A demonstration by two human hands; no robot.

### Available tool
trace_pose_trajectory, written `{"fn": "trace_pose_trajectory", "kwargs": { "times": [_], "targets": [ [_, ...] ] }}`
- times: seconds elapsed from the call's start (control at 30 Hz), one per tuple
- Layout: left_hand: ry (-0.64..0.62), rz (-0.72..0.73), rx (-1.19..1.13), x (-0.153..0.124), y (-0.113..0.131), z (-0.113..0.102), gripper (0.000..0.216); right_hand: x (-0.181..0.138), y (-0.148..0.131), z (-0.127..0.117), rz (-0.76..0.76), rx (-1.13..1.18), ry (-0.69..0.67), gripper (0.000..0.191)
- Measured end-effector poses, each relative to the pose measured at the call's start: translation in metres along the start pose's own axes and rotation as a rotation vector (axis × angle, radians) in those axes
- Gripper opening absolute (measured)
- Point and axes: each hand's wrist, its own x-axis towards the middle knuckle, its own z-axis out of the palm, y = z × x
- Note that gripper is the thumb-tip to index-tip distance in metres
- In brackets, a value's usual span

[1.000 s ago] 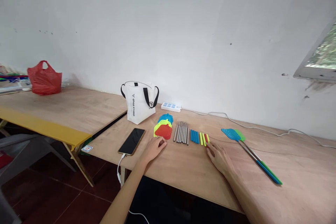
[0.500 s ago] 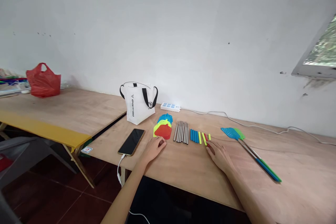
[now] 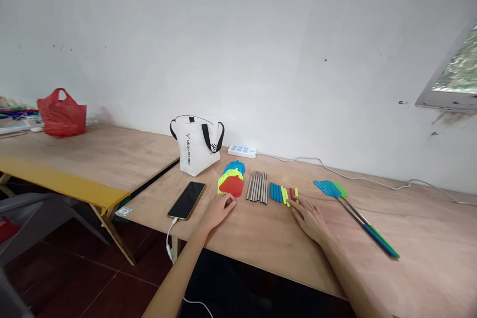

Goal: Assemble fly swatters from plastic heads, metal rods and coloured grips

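My left hand [image 3: 219, 208] rests on the tabletop with loosely curled fingers and holds nothing. Just beyond it lie overlapping fly swatter heads: a red one [image 3: 231, 186] in front, a yellow one [image 3: 224, 177] and a blue one [image 3: 234, 166] behind. My right hand [image 3: 309, 216] reaches its fingertips to the short coloured handle tubes, fingers apart. Under or beside those fingertips are yellow tubes [image 3: 286, 196] and a red tube [image 3: 292, 194], partly covered. Left of them is a row of blue tubes [image 3: 276, 192], then several metal rods [image 3: 257, 187].
Two fly swatters [image 3: 363, 221], blue and green, lie at right. A phone [image 3: 187, 200] on a charging cable lies at left. Behind stand a white bag [image 3: 197, 149] and a power strip [image 3: 241, 151] with its cord. A red plastic bag [image 3: 63, 117] sits on the other table [image 3: 93, 154].
A yellow tube under my right fingers has shifted left against the neighbouring yellow one, and the red tube shows more. My right fingers moved slightly left. My left hand stays still.
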Motion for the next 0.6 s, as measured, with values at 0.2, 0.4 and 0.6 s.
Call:
{"fn": "trace_pose_trajectory", "kwargs": {
  "times": [0.2,0.4,0.6],
  "targets": [
    [0.02,0.011,-0.003,0.001,-0.005,0.004,0.019,0.0,0.0,0.001,0.045,0.004,-0.008,0.047],
    [0.001,0.005,-0.005,0.001,-0.004,0.002,0.019,0.001,0.0,0.001,0.063,-0.024,0.042,0.04],
    [0.001,0.002,0.002,0.0,-0.003,0.002,0.019,0.014,-0.007,0.003,0.055,-0.01,0.094,0.035]
  ]
}}
